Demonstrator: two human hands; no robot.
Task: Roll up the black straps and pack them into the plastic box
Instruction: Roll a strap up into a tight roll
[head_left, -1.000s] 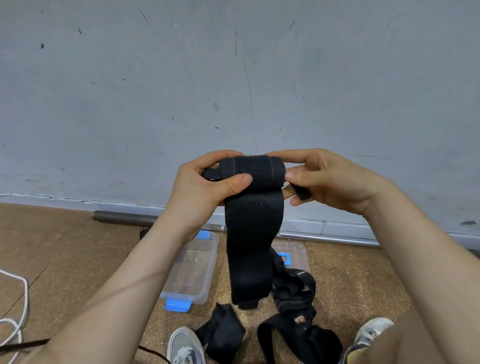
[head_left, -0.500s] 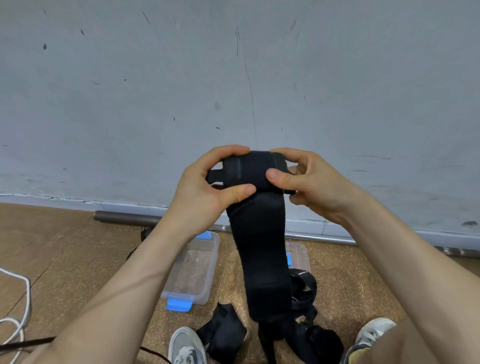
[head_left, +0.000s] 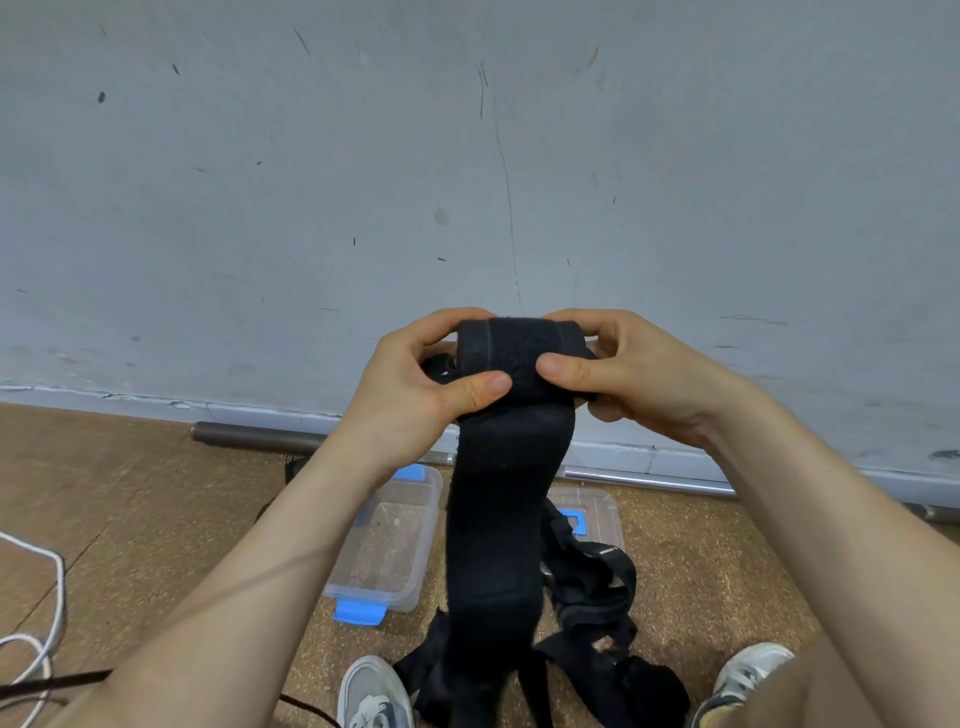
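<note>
Grey scuffed wall (head_left: 467, 156), speckled brown floor (head_left: 130, 493). Black strap (head_left: 511, 358) is up in the air between both hands, partly rolled: tight roll at top, wide flat tail (head_left: 498, 545) hanging straight down toward the floor. Left hand (head_left: 410, 400) is curled round the roll's left end, thumb pressed on the front face. Right hand (head_left: 644, 374) does the same on the right end: thumb on the front, fingers wrapped over the top and behind. Both gripping, neither slack.

Handling, my read: light, soft, fuzzy woven fabric, looks like hook-and-loop. Zero stiffness, so the roll likely springs loose if the pinch lets go. Not slippery, not fragile. Best hold is at the roll's two ends, thumbs pinning the last wrap, tail free to feed.

Plastic box (head_left: 384, 540) sits on the floor below: clear, rectangular, rounded corners, blue latch (head_left: 360, 613), open, no straps in it that I can see. Clear lid (head_left: 602, 506) lies beside it, partly hidden by the tail. More black straps (head_left: 592, 592) lie in a loose tangle between the shoes (head_left: 371, 691); thinner webbing, one with small white print. Metal pipe (head_left: 260, 436) along the wall base, white cable (head_left: 47, 613) far left.
</note>
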